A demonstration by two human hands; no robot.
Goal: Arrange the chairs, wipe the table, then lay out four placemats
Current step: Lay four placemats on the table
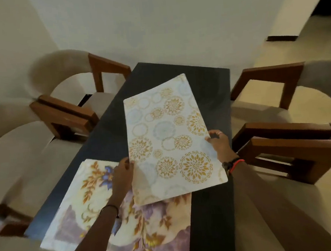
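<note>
Centrally, a dark table (202,79) between cream-cushioned wooden chairs (275,90), white walls (153,24) behind.

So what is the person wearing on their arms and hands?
Both arms are bare, with no sleeves showing. The left hand has a thin dark band around its wrist. The right hand has a ring on one finger, and its wrist carries a dark watch beside a red band.
</note>
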